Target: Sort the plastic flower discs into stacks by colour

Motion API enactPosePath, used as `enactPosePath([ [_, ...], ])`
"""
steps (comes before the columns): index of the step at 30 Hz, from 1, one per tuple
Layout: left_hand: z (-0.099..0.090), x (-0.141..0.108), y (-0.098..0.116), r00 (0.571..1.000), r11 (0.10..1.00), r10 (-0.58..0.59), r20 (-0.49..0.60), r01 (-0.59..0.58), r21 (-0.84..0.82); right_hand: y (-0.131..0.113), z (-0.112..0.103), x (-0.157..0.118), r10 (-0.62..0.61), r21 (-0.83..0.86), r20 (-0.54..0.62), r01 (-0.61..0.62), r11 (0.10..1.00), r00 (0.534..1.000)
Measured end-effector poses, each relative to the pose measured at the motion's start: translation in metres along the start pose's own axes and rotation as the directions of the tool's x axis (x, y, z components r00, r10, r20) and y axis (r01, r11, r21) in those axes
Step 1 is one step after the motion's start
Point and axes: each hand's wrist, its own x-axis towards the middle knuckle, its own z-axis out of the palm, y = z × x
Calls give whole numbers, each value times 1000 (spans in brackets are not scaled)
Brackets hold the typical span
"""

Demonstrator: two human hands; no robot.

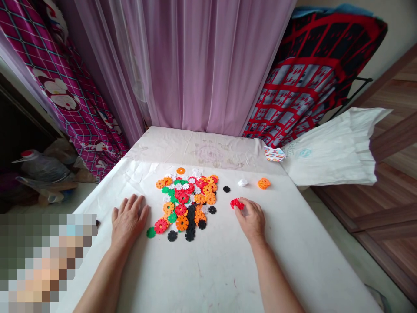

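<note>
My left hand (128, 219) lies flat on the white-covered table (215, 269), fingers apart, to the left of a loose heap of plastic notched discs (182, 198) in orange, red, green, white and black. Between the thumb and fingers of my right hand (252, 217) is a small cluster of red notched discs (235, 203), low over the tabletop right of the heap. Beyond that hand sit a white cluster (243, 182) and an orange cluster (263, 183). One black disc (226, 189) lies alone between the heap and the red cluster.
A white bag (335, 150) hangs over the table's right side, beside a small patterned paper piece (274, 153). Purple curtains (208, 65) close off the far edge. A plastic bottle (45, 167) stands on the left, off the table. A pixelated patch covers the lower left.
</note>
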Motion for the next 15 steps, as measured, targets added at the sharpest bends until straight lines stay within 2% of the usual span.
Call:
enactPosePath([
  [8, -4, 1, 1, 1000, 1000, -8, 30, 7, 24, 1, 2, 0, 0, -20, 67, 2, 1000, 998],
  [11, -4, 0, 4, 1000, 999, -10, 24, 9, 35, -3, -1, 2, -18, -34, 44, 19, 999, 999],
  [13, -4, 0, 7, 1000, 999, -9, 6, 9, 46, -15, -3, 2, -37, -18, -5, 37, 999, 999],
  [15, -4, -1, 10, 1000, 999, -4, -7, 5, 54, -40, -2, 1, -84, 47, -23, 85, 995, 996],
])
